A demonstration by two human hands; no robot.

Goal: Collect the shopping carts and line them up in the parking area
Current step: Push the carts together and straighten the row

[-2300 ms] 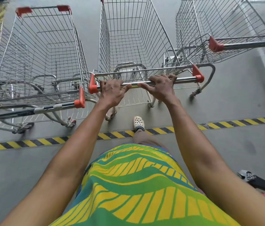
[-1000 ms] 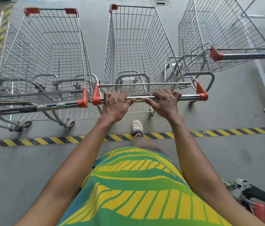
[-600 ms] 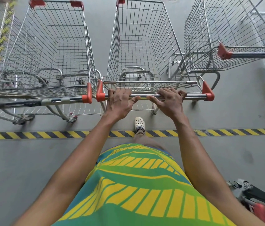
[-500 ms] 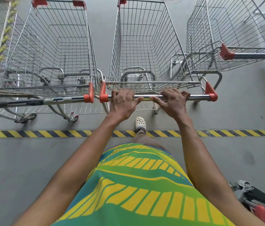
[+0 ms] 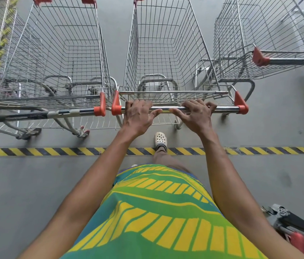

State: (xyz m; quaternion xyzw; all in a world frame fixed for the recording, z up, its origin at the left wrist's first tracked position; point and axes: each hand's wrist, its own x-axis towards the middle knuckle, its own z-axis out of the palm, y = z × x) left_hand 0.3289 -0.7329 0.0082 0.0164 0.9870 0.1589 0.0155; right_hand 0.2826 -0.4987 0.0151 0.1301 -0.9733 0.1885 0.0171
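Between parked carts, both hands (image 5: 166, 116) grip handle (image 5: 222, 109).

Silver carts (image 5: 168, 53), orange handle caps (image 5: 241, 105); yellow-black floor stripe (image 5: 54, 151); green-yellow garment (image 5: 158, 212), possibly shirt.

Middle cart (image 5: 168, 53): now squared up, parallel with the left cart (image 5: 57, 53), no longer angled as 2.3 s ago.
Handle (image 5: 222, 109): its orange end cap now just beside the left cart's cap.
Striped floor line (image 5: 54, 151): now level across the view.
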